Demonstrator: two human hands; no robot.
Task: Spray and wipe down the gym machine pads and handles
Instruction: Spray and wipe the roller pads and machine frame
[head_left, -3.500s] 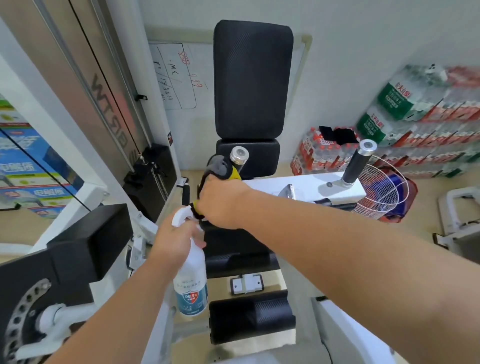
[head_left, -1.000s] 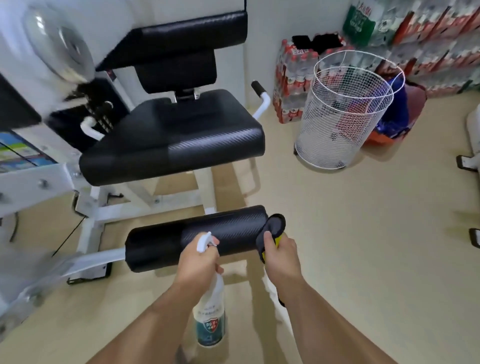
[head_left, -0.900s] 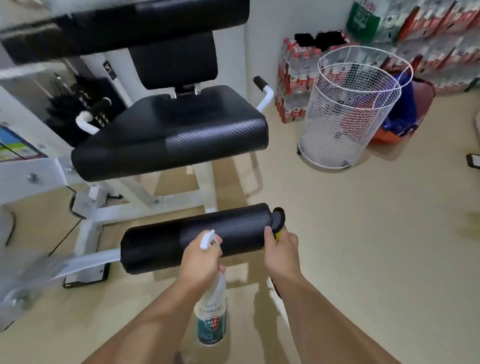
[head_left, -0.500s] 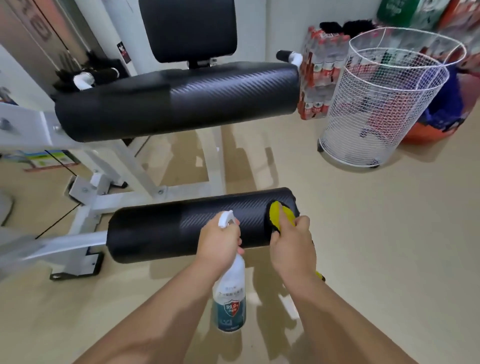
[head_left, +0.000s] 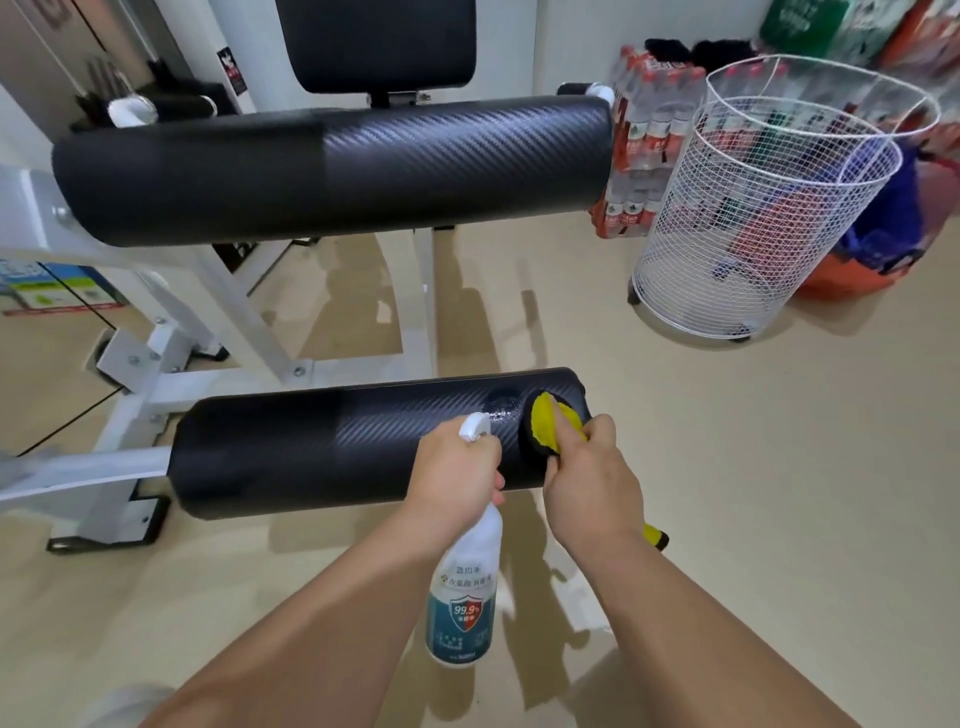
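Now you are on the wiping step at the lower roller pad (head_left: 311, 447). Your right hand (head_left: 587, 478) has its fingers curled round a bunched yellow cloth (head_left: 545, 431) and presses it against the pad's right end. A wet patch (head_left: 501, 410) shines just beside the cloth, so that end looks sprayed. Your left hand (head_left: 457, 467) grips the neck of the spray bottle (head_left: 465, 597). The bottle hangs in front of the pad, with its white nozzle close to the surface.

By my reading, most of this roller is not yet done, since only the right end shows any wetness. The next move calls for dragging the cloth through the wet patch and round the curve of the pad. After that, spray further left and follow along its length. Keep the nozzle aimed at the vinyl, not the floor.

Counted, you have two hands, one bottle and one cloth. Two roller pads show, the lower one and the upper roller pad (head_left: 332, 171). One back pad (head_left: 379, 41) stands behind them. Two handles peek out behind the upper roller, a left handle (head_left: 176, 106) and a right handle (head_left: 576, 88). The white wire basket (head_left: 753, 208) shows two rims and may be two nested, though I cannot tell.
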